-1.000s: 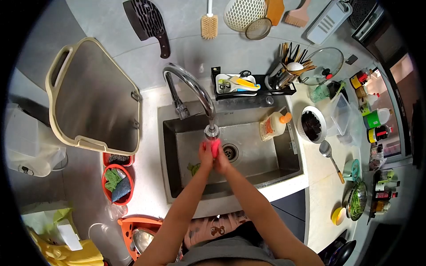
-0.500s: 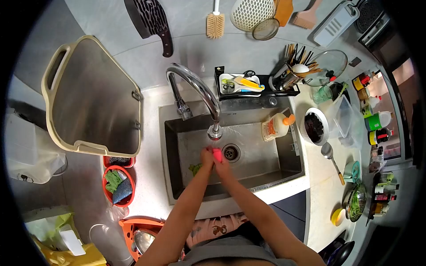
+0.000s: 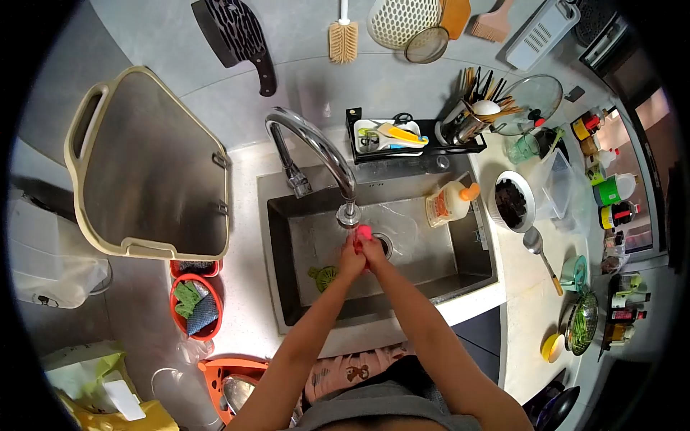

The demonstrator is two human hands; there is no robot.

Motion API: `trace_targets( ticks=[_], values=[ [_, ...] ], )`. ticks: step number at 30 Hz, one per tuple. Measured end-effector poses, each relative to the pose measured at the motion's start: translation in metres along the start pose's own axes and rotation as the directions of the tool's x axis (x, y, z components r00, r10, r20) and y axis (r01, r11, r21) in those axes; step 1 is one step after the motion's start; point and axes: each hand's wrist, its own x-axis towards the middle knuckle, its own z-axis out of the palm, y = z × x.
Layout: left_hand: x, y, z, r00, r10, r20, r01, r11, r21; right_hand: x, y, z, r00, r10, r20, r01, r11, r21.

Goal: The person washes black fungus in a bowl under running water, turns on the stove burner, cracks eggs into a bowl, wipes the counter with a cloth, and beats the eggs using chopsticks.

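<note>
Both my hands are together under the faucet [image 3: 310, 140], low over the steel sink [image 3: 424, 266]. A small bright pink object [image 3: 364, 231] is gripped between them; its kind cannot be made out. My left hand [image 3: 351, 258] closes on it from the left, and my right hand [image 3: 372, 253] wraps it from the right. Pink shows above the fingers and between the palms. On the sink floor, left of my hands, lies a round green ridged item [image 3: 325, 277], partly covered by my left forearm. Just behind my right hand is the drain [image 3: 387, 244], partly hidden.
An orange-capped bottle [image 3: 449, 204] stands in the sink's right corner. Behind the sink is a black rack [image 3: 395, 153] with utensils. A bowl of dark food [image 3: 512, 202] and a spoon [image 3: 540, 260] are to the right. At left are a cutting board [image 3: 154, 169] and red basket [image 3: 198, 309].
My hands have shifted slightly right with the pink object, now more directly under the spout. More of the green item shows. The camera view has moved slightly.
</note>
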Motion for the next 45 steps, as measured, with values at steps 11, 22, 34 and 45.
trace_targets(
  ticks=[11,22,34,45],
  values=[
    [0.036,-0.024,-0.015,0.961,-0.263,-0.080,0.132,0.697,-0.705,-0.029,-0.019,0.027,0.999,0.044,0.012,-0.046,0.979,0.200],
    [0.008,-0.003,-0.028,0.758,0.559,-0.335,-0.486,0.827,0.282,-0.044,-0.031,0.033,0.870,0.116,0.478,-0.420,0.681,0.600],
    [-0.032,0.005,-0.016,0.888,0.439,-0.138,-0.428,0.898,0.101,-0.074,-0.023,0.037,0.931,0.210,0.297,-0.335,0.816,0.472],
    [-0.012,-0.040,-0.019,0.984,-0.178,0.006,0.145,0.780,-0.609,-0.042,0.033,0.027,0.987,0.047,-0.152,-0.058,0.996,-0.065]
  ],
)
